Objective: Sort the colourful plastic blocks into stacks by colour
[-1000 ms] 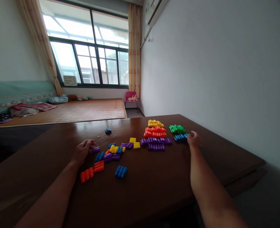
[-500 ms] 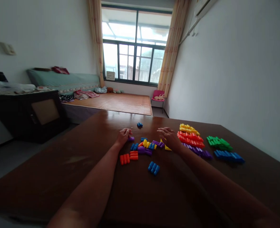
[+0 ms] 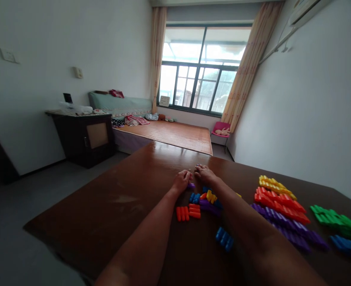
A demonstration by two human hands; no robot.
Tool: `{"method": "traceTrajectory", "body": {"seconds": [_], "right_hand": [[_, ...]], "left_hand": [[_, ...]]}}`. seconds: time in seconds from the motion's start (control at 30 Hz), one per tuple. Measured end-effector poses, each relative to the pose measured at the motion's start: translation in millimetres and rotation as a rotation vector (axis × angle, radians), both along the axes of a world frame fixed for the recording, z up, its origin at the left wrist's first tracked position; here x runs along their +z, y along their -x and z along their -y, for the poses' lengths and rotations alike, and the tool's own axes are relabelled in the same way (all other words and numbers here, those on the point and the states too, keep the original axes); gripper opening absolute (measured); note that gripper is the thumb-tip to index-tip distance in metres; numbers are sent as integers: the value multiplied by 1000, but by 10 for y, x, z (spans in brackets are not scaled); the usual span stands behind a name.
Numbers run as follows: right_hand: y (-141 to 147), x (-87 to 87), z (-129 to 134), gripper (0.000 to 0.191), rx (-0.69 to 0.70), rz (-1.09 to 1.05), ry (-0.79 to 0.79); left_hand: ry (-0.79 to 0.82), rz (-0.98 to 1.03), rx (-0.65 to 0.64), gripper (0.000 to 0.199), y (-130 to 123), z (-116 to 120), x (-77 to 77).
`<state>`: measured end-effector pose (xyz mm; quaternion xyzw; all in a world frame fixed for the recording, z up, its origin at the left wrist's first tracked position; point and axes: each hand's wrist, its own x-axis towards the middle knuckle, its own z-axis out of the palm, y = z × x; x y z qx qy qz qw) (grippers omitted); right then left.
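My left hand [image 3: 181, 181] rests on the table with its fingers curled together; what they hold, if anything, is hidden. A purple ridged plastic block [image 3: 191, 185] lies just under its fingers' near side. Close by on the right, my right hand [image 3: 205, 174] has its fingers bent down over a small blue block [image 3: 198, 165], which is mostly covered. Below the hands is a loose group of ridged blocks: a blue one [image 3: 194, 198], orange ones [image 3: 183, 213], a yellow one [image 3: 211, 196] and purple ones [image 3: 208, 206]. My right forearm hides part of this group.
Rows of yellow [image 3: 275, 186], orange [image 3: 279, 203], purple [image 3: 288, 224], green [image 3: 338, 220] and blue blocks [image 3: 348, 245] lie at the right of the brown table [image 3: 118, 210]. Another blue block [image 3: 224, 239] sits nearer me. Beyond stand a bed [image 3: 175, 133] and a dark cabinet [image 3: 82, 139].
My right hand has moved left, from the yellow pieces to the small blue block, beside my left hand. The camera view has turned left and tilted.
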<state>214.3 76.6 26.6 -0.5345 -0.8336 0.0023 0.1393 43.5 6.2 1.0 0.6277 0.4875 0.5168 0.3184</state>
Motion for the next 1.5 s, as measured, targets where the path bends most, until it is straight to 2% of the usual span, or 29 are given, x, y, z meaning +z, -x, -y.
{"method": "traceTrajectory", "body": {"seconds": [0.13, 0.3, 0.47, 0.57, 0.7, 0.8, 0.9, 1.03, 1.2, 1.33, 1.5], "right_hand": [[-80, 21, 147, 25, 20, 22, -75], [-246, 30, 303, 35, -9, 19, -129], [-421, 0, 371, 30, -125, 7, -81], [-550, 31, 453, 32, -133, -84, -88], [-867, 168, 671, 35, -42, -299, -251], [-1302, 275, 939, 39, -35, -403, -370], [-1909, 315, 1238, 41, -146, -405, -441], [-2756, 282, 1557, 49, -382, -401, -565], [-3458, 164, 1887, 56, -662, -427, -785], [-3865, 31, 2116, 64, -943, -434, -687], [-4251, -71, 2184, 70, -1119, -467, -585]], "left_hand": [[-5, -20, 9, 26, -2, 14, 3], [-8, -10, -3, 25, -9, -7, -12], [-9, 25, -20, 24, -4, -9, -18], [-11, 30, -27, 26, 4, 13, -8], [-20, 30, -32, 26, 8, 36, 16], [-27, 28, -36, 25, 8, 52, 48], [-31, 29, -45, 25, 8, 81, 89], [-35, 30, -48, 27, 9, 129, 141], [-42, 21, -49, 29, 11, 151, 164], [-45, 14, -63, 33, 22, 118, 132], [-28, 2, -72, 36, 47, 88, 94]]}}
